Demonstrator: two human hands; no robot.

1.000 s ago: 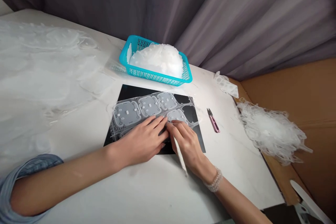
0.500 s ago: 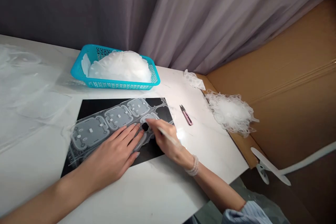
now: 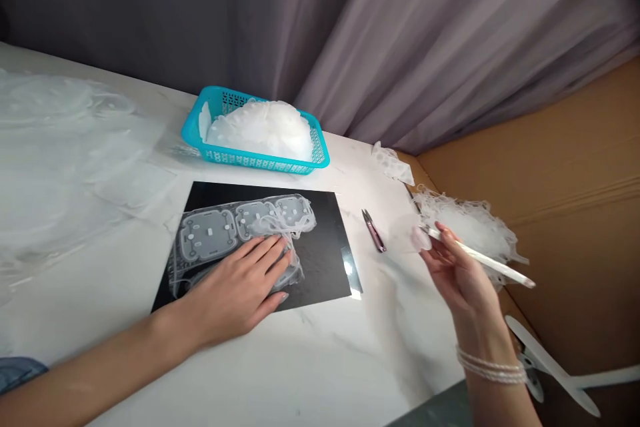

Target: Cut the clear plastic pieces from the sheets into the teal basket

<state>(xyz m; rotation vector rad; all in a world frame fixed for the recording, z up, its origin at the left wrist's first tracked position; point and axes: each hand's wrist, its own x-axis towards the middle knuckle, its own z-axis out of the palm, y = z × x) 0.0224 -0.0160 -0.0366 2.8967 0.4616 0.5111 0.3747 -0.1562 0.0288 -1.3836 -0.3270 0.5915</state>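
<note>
My left hand (image 3: 245,283) lies flat with its fingers stretched over a translucent molded sheet (image 3: 207,235) with rounded panels. Beneath the sheet is a black mat (image 3: 325,240). Loose clear strands (image 3: 287,221) lie bunched over the sheet's right part. Off to the right, my raised right hand (image 3: 463,273) grips a slim white pen-like tool (image 3: 493,263). A small translucent piece (image 3: 421,239) is at its fingertips, by the tool's tip; exactly how it is held I cannot tell. Pink-handled thread snips (image 3: 374,231) lie on the table between the mat and my right hand.
A blue basket (image 3: 250,160) heaped with white translucent pieces (image 3: 270,128) stands behind the mat. Layered clear sheets (image 3: 65,167) cover the table's left. A pile of white strands (image 3: 470,223) sits by the cardboard wall (image 3: 565,167) at right, near a dotted scrap (image 3: 393,163).
My right hand has moved from the sheet out to the right, with the tool and a small translucent piece. Strands now lie bunched on the sheet. My left hand stays on it.
</note>
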